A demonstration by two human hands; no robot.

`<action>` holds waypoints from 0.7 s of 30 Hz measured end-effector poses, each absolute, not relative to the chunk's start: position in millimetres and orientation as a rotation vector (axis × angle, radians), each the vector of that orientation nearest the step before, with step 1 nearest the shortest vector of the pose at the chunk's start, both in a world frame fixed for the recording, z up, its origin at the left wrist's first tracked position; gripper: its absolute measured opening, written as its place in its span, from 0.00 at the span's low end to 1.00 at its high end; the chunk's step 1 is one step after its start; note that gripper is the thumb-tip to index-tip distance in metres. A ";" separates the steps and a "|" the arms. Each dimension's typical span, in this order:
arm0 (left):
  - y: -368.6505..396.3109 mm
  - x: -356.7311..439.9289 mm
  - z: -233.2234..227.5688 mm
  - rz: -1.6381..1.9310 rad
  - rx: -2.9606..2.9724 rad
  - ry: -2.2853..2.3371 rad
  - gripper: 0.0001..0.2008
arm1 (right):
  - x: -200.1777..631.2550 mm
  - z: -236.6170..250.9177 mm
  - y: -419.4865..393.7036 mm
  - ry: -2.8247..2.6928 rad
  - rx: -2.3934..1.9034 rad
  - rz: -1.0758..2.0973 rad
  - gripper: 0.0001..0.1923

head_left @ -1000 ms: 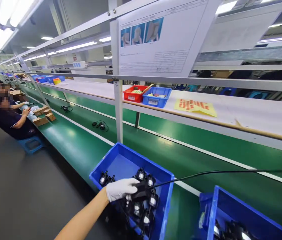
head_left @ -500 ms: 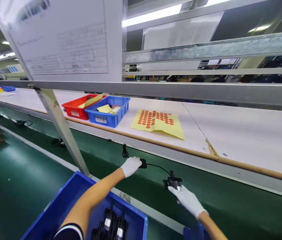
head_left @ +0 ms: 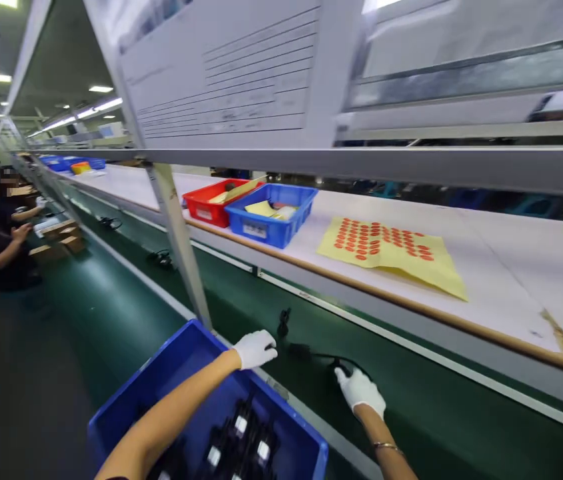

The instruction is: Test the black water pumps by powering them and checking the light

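Head view: the left gloved hand (head_left: 256,348) is hovering at lower centre, fingers loosely curled and holding nothing, just above the blue plastic bin (head_left: 181,360) of black adapters (head_left: 241,433). The right gloved hand (head_left: 361,390) is pressing on the black corded power adapter (head_left: 306,349) lying on the green conveyor belt (head_left: 411,380); its fingers are together over the plug end. Judged progress: one unit is laid out, many are waiting in the bin. The adapter is looking small, matte, with its cord bundled.
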State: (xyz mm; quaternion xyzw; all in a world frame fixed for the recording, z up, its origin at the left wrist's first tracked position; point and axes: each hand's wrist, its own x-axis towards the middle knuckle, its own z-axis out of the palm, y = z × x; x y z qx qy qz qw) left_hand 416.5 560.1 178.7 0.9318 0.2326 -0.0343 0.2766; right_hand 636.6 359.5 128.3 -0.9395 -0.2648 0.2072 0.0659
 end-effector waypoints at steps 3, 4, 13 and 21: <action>551.2 307.1 203.7 0.196 2.302 0.835 0.13 | 581.7 143.6 379.6 -1.177 -2.699 0.563 0.16; 542.9 270.0 209.2 0.266 2.233 0.906 0.13 | 553.3 145.4 385.8 -1.320 -2.630 0.562 0.16; 429.8 31.5 209.8 0.479 1.671 1.256 0.17 | 357.6 135.3 427.8 -1.816 -2.578 0.634 0.14; 415.1 -5.8 231.6 0.669 1.474 1.140 0.16 | 343.9 238.3 391.6 -1.846 -2.558 0.142 0.10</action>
